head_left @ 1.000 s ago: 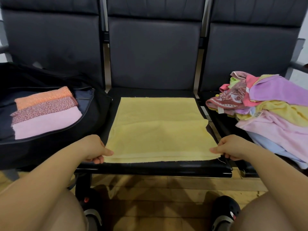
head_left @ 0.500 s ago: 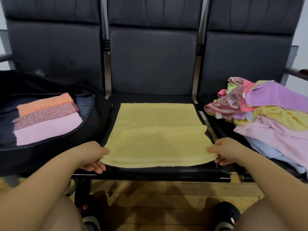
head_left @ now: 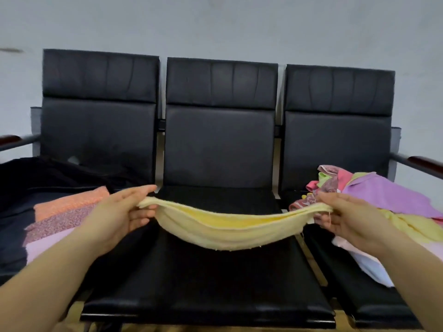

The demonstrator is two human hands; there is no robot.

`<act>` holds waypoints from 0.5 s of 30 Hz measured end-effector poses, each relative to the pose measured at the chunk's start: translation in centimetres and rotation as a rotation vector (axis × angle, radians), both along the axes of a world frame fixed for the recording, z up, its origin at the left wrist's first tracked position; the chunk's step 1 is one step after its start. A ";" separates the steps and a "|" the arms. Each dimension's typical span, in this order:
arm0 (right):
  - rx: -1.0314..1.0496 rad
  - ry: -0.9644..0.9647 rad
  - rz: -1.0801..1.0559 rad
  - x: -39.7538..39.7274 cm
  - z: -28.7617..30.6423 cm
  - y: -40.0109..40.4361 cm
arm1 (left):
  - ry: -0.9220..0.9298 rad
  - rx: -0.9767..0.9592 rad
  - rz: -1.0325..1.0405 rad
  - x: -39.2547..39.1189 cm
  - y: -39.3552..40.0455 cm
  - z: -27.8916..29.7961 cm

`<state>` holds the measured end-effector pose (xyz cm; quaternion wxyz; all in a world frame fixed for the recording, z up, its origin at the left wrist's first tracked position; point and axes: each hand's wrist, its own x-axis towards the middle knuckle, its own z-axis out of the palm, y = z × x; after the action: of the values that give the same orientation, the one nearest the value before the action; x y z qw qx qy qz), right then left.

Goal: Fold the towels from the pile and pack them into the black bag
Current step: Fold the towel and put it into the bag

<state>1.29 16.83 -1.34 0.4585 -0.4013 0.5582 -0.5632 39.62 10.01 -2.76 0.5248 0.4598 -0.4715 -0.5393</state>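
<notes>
Your left hand (head_left: pixel 117 216) pinches the left end of the yellow towel (head_left: pixel 223 232), thumb on top and the other fingers (head_left: pixel 141 218) curled underneath, the cloth bunched between them. Your right hand (head_left: pixel 347 219) pinches the right end the same way, with a loose thread hanging just below its fingers (head_left: pixel 322 220). Between your two sets of fingers the towel hangs in a sagging curve, folded into layers, lifted clear of the middle seat (head_left: pixel 206 283) below it. The lowest part of the sag lies midway between your hands and a little below them.

Just beyond and left of your left fingers sits the black bag (head_left: pixel 28 188), open on the left seat. Inside it lie three folded towels side by side: an orange towel (head_left: pixel 69 202) farthest from you, a speckled pink towel (head_left: pixel 57 222) in the middle, and a pale pink towel (head_left: pixel 45 248) nearest, partly hidden by your left forearm.

Just behind and to the right of your right fingers is the pile of unfolded towels (head_left: pixel 383 200) on the right seat: purple on top, with patterned maroon, pink, green, yellow, pale pink and pale blue pieces showing around and under it. Your right hand overlaps the pile's near left edge in view; you cannot tell whether it touches.
</notes>
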 end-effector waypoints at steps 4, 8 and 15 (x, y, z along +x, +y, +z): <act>-0.338 -0.234 0.019 0.5 7.5 0.8 | 0.301 -0.217 0.015 -0.3 0.9 7.6; -0.465 -0.323 -0.006 0.4 11.6 0.3 | 0.414 -0.372 -0.062 -0.6 1.2 12.0; -0.253 -0.357 -0.074 -0.2 3.2 -5.1 | 0.298 -0.095 0.070 -2.0 -4.2 3.9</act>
<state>1.07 11.76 1.86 0.4750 -0.3292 0.4073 -0.7072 37.65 5.81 1.16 0.6286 0.3652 -0.3971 -0.5602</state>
